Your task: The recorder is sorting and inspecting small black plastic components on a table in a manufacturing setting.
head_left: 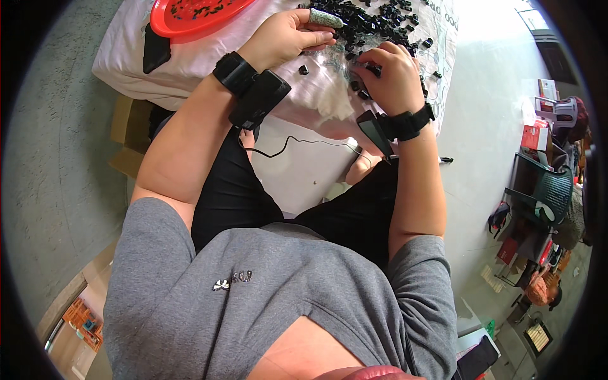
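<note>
At the top centre of the frame, our left hand point(282, 41) and right hand point(397, 79) curl beside the black pieces point(379, 23); we cannot tell whether either grips one. We should pinch pieces lightly, singly.

Left of the left fingers point(313, 42), bare cloth point(199, 60) gives room to pass below the red tray point(163, 28); a black pouch point(156, 52) narrows it at the far left. Beyond both hands, the heaped black pieces point(373, 22) block the way. Between left and right fingers point(372, 57), clear film crowds the gap. Nearer the body, a cable point(278, 152) hangs across below the counter point(304, 123) edge.
</note>
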Motion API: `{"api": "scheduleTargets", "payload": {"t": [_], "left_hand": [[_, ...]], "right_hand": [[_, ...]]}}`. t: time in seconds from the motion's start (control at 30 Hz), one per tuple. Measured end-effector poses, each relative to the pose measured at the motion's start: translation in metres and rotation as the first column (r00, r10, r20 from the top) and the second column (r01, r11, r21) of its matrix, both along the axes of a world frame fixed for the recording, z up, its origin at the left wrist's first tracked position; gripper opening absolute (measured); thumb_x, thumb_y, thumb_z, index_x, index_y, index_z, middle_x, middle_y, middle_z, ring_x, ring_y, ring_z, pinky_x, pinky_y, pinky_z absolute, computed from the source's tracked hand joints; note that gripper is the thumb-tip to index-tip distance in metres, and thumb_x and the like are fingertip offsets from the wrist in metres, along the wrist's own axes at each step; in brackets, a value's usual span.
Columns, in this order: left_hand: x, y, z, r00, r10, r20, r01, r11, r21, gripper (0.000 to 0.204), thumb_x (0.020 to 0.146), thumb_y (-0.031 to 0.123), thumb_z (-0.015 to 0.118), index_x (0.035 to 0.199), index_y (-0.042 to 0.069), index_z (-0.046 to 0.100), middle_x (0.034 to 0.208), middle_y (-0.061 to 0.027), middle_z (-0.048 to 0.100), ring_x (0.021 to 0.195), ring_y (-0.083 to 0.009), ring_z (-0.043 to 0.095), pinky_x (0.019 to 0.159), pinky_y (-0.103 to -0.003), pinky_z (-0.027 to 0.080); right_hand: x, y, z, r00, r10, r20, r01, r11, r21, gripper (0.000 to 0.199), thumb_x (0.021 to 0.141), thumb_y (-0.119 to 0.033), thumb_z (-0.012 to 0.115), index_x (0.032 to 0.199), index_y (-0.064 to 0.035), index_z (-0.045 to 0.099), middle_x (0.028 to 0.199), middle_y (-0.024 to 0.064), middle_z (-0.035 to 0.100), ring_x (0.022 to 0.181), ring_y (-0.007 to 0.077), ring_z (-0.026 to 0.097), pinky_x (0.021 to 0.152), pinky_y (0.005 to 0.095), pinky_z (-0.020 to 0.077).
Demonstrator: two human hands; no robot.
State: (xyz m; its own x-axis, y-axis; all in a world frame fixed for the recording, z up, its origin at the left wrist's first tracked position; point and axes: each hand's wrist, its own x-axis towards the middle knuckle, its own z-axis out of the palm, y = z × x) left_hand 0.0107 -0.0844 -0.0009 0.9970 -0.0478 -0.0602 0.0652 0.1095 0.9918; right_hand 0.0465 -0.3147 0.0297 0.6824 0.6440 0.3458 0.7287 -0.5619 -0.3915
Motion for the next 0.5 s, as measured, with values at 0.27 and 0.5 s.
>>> {"api": "scheduleTargets", "payload": {"t": [0.27, 0.5], "left_hand": [[0.002, -0.003, -0.006, 0.998, -0.032, -0.052, 0.028, 0.997, -0.078, 0.025, 0.092, 0.005, 0.065, 0.117, 0.0, 0.064, 0.105, -0.0092, 0.07, 0.096, -0.0152, 0.069, 0.083, -0.025, 0.057], [-0.017, -0.024, 0.027, 0.987, -0.062, -0.148, 0.022, 0.965, -0.261, 0.023, 0.093, 0.006, 0.065, 0.116, 0.001, 0.065, 0.105, -0.0087, 0.069, 0.097, -0.0156, 0.068, 0.088, -0.025, 0.057]], "right_hand": [[0.005, -0.001, 0.005, 0.991, 0.005, -0.136, 0.032, 0.962, 0.27, 0.011, 0.08, -0.01, 0.069, 0.09, -0.009, 0.075, 0.082, 0.0071, 0.069, 0.073, 0.0242, 0.065, 0.069, 0.034, 0.0515], [-0.004, 0.009, 0.003, 0.872, 0.178, -0.456, 0.143, 0.799, 0.584, 0.012, 0.084, -0.007, 0.07, 0.095, -0.005, 0.075, 0.082, 0.0039, 0.072, 0.072, 0.0099, 0.066, 0.067, 0.0242, 0.0507]]}}
